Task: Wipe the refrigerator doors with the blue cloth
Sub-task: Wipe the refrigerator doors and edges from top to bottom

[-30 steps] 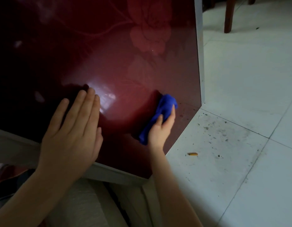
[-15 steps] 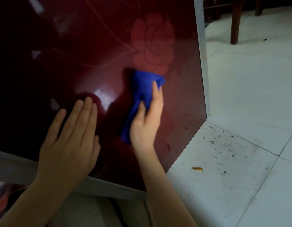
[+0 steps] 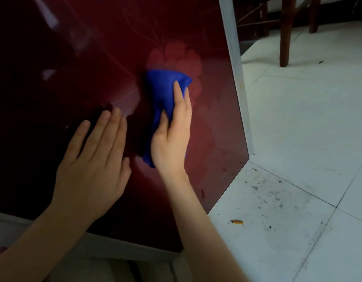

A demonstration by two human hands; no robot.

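Note:
The dark red glossy refrigerator door (image 3: 94, 58) with a faint rose print fills the left and middle of the head view. A bunched blue cloth (image 3: 161, 88) lies against the door just under the rose. My right hand (image 3: 172, 135) presses the cloth to the door with straight fingers, the thumb lying on the cloth. The cloth's lower end sticks out beside my palm. Left of the cloth, my left hand (image 3: 94, 165) rests flat on the door and holds nothing.
The door's grey edge (image 3: 237, 78) runs down the right side. Beyond it lies white tiled floor (image 3: 308, 129) with dark specks and a small orange-brown scrap (image 3: 237, 222). Wooden chair legs (image 3: 286, 33) stand at the top right.
My right hand slid the cloth up and left from the door's lower right corner to just under the rose. My left hand stayed flat on the door.

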